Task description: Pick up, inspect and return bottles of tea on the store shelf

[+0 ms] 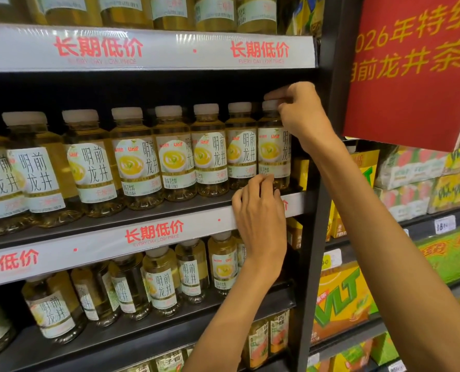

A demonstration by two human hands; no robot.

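Observation:
A row of yellow tea bottles with white caps and white labels stands on the middle shelf (142, 210). The rightmost bottle (273, 151) stands upright at the shelf's right end. My right hand (298, 114) pinches its white cap from the right. My left hand (258, 210) reaches up from below, its fingertips curled against the lower front of that same bottle, over the shelf's front strip. The neighbouring bottle (241, 149) stands close on its left.
More tea bottles fill the shelves above and below (164, 280). A dark upright post (313, 237) bounds the bay on the right. A red sign (414, 68) hangs at the upper right. Yellow and green drink cartons (341, 299) fill the neighbouring shelves.

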